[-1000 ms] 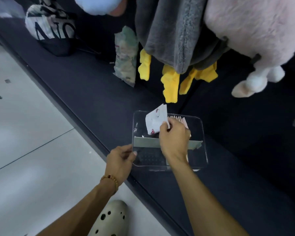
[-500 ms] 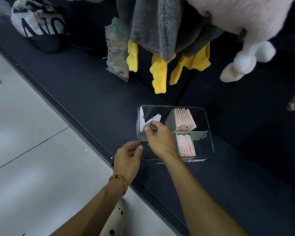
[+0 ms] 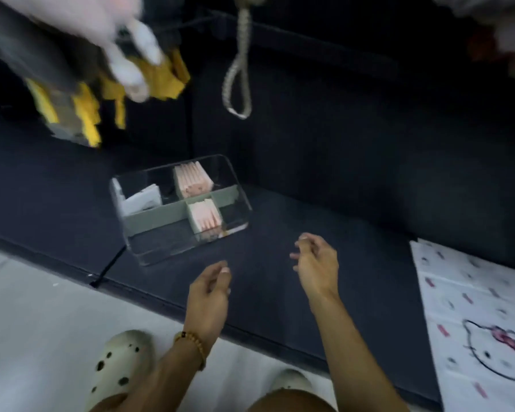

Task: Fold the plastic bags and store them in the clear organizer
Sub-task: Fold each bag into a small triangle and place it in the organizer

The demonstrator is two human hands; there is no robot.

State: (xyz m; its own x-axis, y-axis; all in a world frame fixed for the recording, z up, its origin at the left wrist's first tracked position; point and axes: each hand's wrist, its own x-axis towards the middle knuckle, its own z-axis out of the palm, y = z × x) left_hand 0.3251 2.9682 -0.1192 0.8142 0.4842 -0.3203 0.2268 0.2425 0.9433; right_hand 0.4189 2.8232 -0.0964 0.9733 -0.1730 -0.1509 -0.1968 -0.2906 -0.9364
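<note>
organizer (image 3: 235, 185) was sat on the dark mat (image 3: 324, 179) w/ folded white bag (image 3: 142, 199) tucked in back-left slot, pink ones (image 3: 193, 179) in right slots | left hand (image 3: 209, 295) + right hand (image 3: 317, 263) were held loose nearby, fingers relaxed, nothing gripped | printed bag (image 3: 476, 316) was laid flat far right

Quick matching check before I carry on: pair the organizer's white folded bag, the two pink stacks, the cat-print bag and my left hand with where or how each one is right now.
Things:
1. white folded bag
2. pink stacks
3. cat-print bag
4. left hand

Places or states:
A. flat on the dark surface, far right
B. organizer's back left compartment
C. open, holding nothing, near the organizer
D. right-hand compartments, one behind the other

Pairs: 1-B, 2-D, 3-A, 4-C
</note>
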